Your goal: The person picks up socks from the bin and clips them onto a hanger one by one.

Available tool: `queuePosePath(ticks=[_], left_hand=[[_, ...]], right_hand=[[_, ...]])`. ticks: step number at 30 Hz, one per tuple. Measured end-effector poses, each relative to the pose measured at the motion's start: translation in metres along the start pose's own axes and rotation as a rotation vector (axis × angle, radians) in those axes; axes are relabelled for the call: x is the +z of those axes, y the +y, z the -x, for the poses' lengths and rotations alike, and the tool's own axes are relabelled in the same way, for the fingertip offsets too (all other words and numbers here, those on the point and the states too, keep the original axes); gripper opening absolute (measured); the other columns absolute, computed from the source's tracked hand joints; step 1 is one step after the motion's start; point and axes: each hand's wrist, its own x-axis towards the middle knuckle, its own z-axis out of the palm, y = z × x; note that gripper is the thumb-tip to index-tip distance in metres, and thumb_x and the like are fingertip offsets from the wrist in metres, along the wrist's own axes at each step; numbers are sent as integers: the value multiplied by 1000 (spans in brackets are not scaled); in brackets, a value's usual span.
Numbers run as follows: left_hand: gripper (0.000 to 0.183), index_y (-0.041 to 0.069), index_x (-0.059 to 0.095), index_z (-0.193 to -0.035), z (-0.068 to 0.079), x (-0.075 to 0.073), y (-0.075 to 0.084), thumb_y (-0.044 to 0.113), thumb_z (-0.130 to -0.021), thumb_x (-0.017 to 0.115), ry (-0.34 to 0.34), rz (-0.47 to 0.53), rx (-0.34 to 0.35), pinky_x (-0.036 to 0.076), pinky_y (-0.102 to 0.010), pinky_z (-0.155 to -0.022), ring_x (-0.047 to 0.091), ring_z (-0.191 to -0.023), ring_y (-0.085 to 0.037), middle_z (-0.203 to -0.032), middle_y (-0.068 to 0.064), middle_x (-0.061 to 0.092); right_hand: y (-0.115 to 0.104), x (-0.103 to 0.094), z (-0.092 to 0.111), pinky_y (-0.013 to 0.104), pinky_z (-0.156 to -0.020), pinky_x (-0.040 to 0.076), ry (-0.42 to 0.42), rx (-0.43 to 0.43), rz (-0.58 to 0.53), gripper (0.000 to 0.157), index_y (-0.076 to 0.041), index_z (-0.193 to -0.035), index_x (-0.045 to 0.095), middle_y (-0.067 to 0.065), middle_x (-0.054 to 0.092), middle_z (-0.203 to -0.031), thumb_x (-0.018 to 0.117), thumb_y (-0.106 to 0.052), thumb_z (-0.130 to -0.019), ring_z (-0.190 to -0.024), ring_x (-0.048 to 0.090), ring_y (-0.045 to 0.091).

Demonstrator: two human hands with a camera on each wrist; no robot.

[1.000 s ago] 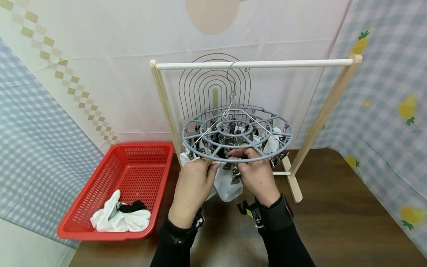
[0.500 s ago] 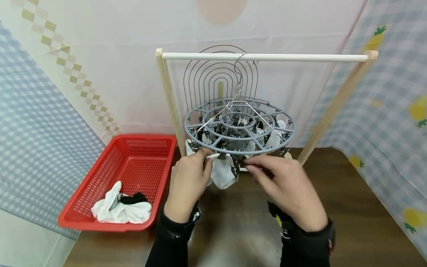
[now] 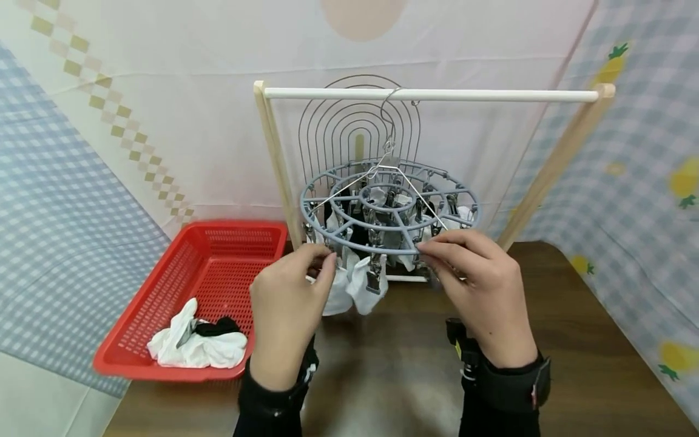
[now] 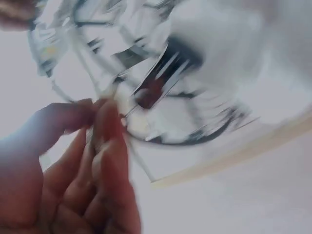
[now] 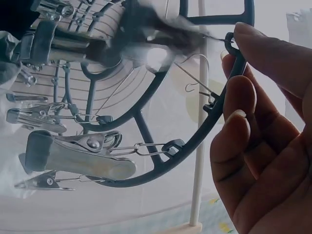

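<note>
Right hand pinches hanger rim; left hand curled, contents unclear.

Behind the brown worktop we see a pale curtain printed with nested arches, a peach disc and a diagonal band of small squares. Blue-and-white checked cloth lines the left; a similar cloth, bearing yellow pineapples, the right.
</note>
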Motion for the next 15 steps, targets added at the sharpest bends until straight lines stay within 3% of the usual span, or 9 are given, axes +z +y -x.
queuePosePath(ticks=[3,6,11,15], left_hand=[[16,18,76,-104,-3,-6,8,18,-88,72,145,114,141,55,-34,-56,65,-81,-11,-102,-3,74],[24,17,75,-113,-7,-1,7,13,-90,70,173,187,265,59,-37,-68,65,-93,-18,-117,-7,70],[23,14,74,-115,-7,12,0,13,-93,67,139,207,280,56,-39,-87,63,-104,-21,-114,-9,71],[22,12,73,-114,-7,14,-4,13,-94,65,131,205,269,55,-38,-91,62,-107,-20,-113,-9,71]], right_hand=[[2,0,1,21,-65,36,4,1,0,23,-16,-101,78,2,70,-101,75,-3,-82,-78,54,9],[-1,2,0,20,-64,39,3,3,-6,22,-16,-100,78,2,71,-99,76,-3,-82,-79,56,9],[-10,3,-2,15,-70,45,-18,-22,-51,24,-14,-103,76,3,71,-102,76,-3,-81,-87,61,10],[-18,0,0,18,-69,50,-87,-100,-136,25,-16,-103,75,1,73,-97,79,-7,-79,-84,63,8]])
